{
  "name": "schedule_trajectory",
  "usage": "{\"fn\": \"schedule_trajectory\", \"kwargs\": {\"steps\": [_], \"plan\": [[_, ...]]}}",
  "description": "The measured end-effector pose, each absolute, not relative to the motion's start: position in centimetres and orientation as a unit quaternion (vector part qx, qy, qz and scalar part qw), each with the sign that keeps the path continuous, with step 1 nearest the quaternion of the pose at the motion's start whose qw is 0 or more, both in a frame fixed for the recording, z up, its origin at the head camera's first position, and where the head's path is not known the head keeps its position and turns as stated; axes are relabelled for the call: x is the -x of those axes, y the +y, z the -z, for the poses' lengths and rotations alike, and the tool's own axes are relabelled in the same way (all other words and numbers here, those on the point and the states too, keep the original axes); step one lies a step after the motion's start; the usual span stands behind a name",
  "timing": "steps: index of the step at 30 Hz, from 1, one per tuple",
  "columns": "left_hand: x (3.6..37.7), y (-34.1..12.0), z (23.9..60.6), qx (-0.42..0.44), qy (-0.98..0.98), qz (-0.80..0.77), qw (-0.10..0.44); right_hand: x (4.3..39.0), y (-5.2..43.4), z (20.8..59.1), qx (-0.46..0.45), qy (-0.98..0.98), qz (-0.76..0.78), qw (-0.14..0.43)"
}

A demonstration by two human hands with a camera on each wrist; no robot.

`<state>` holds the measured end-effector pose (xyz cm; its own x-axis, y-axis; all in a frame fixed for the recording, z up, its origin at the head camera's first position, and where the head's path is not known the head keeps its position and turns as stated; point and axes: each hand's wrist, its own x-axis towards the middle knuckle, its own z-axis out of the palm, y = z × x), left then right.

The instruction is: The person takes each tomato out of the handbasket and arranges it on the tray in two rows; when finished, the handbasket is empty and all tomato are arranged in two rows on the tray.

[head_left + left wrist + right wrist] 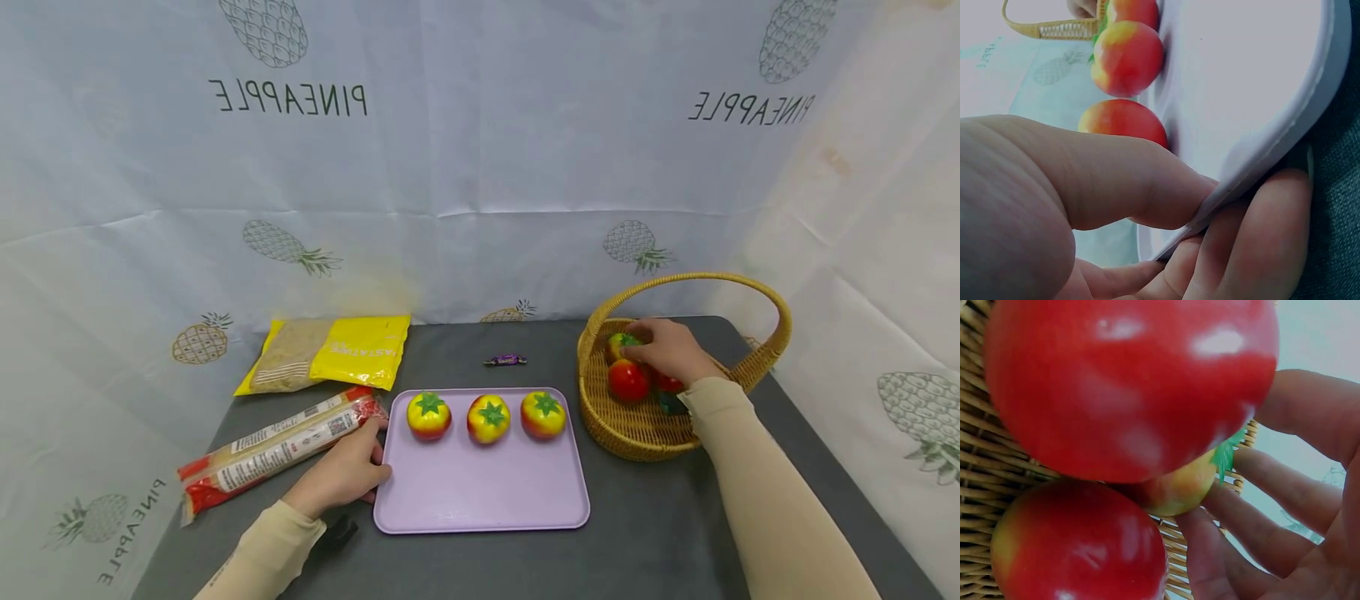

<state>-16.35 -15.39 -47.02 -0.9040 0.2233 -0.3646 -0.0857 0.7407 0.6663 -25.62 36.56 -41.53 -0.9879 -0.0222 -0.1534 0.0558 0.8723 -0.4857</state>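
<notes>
My left hand (pixel 348 467) pinches the left rim of a light purple tray (pixel 480 492), thumb on top and fingers beneath the edge. Three yellow-red tomatoes with green leaf tops, a left one (pixel 429 416), a middle one (pixel 488 419) and a right one (pixel 543 415), stand in a row along the tray's far side. Inside a wicker basket (pixel 645 450) my right hand (pixel 671 346) grips a yellow-red tomato (pixel 1182 490) at the far left, its fingers curled about the leafy side. Closer to the wrist camera are a big red tomato (pixel 1129 381) and another red tomato (pixel 1085 544).
Left of the tray lie long plastic-wrapped noodle packs (pixel 277 450), with a yellow food bag (pixel 330 354) behind them. A purple wrapped candy (pixel 506 360) lies beyond the tray. The basket's tall handle (pixel 697 277) arches over the right hand. A pineapple-print curtain (pixel 480 167) backs the grey table.
</notes>
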Motion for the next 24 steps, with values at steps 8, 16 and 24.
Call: {"fn": "schedule_trajectory", "kwargs": {"steps": [8, 16, 24], "plan": [[16.4, -15.4, 47.0, -0.038, 0.905, -0.365, 0.214, 25.8, 36.3, 42.1, -0.018, 0.963, 0.249, 0.103], [16.3, -15.3, 46.9, -0.039, 0.907, -0.364, 0.209, 25.5, 35.5, 42.4, 0.001, 0.959, 0.266, 0.094], [16.4, -15.3, 46.9, -0.04, 0.909, -0.357, 0.212, 24.4, 34.6, 41.8, 0.018, 0.965, 0.251, 0.077]]}}
